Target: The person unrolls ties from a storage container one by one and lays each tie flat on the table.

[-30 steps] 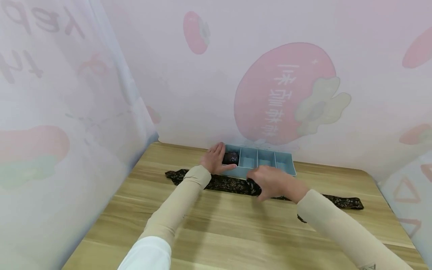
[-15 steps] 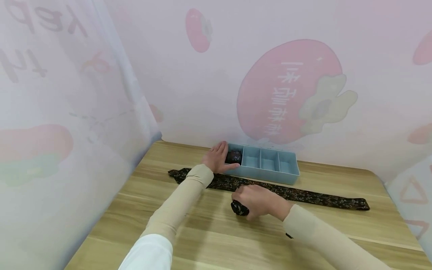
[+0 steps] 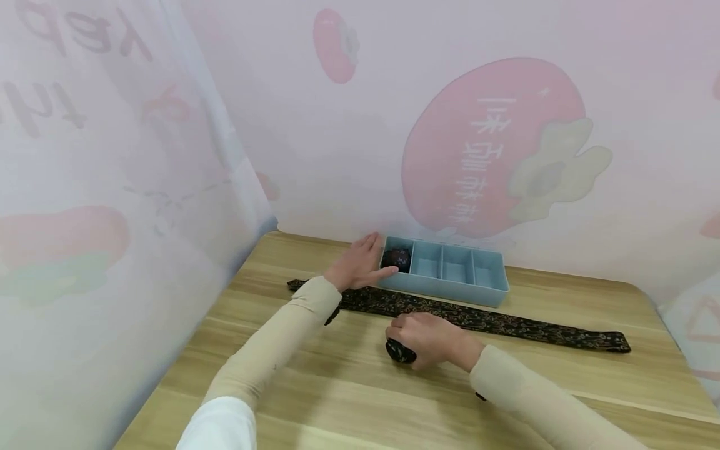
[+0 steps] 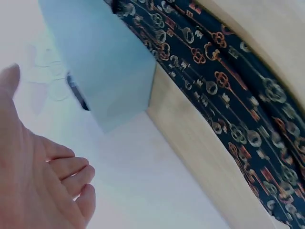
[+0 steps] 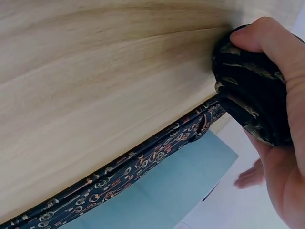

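My right hand point(image 3: 430, 337) grips a rolled-up dark necktie point(image 3: 399, 351) with a gold pattern, low over the table in front of the box. In the right wrist view, thumb and fingers wrap around the coiled roll point(image 5: 250, 90). A second necktie point(image 3: 506, 323), black with printed keys, lies stretched flat along the box's front side. Beside the left end of the blue divided box point(image 3: 444, 290) is my left hand point(image 3: 355, 265), fingers extended and holding nothing; its thumb overlaps the box's front corner. A dark patterned roll point(image 3: 398, 257) sits in the leftmost compartment.
The box's other compartments hold nothing visible. Behind it, a pale curtain point(image 3: 337, 156) with fruit prints hangs at the back edge of the wooden table point(image 3: 337, 387), and another curtain side point(image 3: 140, 262) closes off the left.
My right hand has carried the rolled necktie off the flat one, toward me and slightly left, then nearly stopped. My left hand has shifted slightly from the box's left end.
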`<action>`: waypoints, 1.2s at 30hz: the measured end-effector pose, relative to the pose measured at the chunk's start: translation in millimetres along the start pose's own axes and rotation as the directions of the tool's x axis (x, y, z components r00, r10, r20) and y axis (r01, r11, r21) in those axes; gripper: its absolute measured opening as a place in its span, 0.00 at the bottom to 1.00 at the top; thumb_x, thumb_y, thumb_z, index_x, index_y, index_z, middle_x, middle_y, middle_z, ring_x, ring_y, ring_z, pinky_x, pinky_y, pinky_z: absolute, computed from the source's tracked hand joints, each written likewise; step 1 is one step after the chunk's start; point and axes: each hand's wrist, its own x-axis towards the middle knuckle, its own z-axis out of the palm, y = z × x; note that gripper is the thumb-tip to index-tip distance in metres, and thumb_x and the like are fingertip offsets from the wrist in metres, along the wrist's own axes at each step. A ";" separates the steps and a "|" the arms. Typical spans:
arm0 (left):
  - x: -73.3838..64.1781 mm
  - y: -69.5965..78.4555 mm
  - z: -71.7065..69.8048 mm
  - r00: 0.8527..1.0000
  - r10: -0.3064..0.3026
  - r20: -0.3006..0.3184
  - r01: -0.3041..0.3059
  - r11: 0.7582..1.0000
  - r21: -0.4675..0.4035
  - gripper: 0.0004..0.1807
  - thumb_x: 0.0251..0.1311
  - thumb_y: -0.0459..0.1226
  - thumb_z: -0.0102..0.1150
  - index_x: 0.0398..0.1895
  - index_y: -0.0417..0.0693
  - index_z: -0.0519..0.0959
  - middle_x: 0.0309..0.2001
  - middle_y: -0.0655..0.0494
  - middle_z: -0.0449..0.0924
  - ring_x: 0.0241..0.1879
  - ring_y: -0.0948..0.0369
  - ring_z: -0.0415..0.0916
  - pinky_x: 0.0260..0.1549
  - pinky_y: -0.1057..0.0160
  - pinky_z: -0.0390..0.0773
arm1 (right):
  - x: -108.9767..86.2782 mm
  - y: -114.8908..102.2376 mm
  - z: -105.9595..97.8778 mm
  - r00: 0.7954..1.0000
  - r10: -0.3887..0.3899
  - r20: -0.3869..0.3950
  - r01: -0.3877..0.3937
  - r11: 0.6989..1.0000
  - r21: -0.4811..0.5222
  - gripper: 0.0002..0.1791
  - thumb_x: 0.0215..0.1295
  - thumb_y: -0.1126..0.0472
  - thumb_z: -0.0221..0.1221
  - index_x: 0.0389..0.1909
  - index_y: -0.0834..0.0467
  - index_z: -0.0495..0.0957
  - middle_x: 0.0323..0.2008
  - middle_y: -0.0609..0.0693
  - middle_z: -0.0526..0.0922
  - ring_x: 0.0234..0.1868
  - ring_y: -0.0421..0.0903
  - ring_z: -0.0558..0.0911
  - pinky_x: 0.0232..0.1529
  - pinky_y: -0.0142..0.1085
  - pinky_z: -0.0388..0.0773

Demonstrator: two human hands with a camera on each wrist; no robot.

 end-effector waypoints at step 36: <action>-55.4 64.1 68.2 0.920 0.392 -0.005 -0.362 0.844 -0.395 0.09 0.70 0.38 0.66 0.49 0.47 0.83 0.47 0.57 0.84 0.45 0.67 0.79 0.48 0.74 0.80 | -86.4 6.9 -1.1 0.962 0.037 -0.271 -0.007 0.994 0.111 0.33 0.62 0.36 0.72 0.59 0.55 0.82 0.56 0.49 0.85 0.57 0.47 0.85 0.59 0.42 0.86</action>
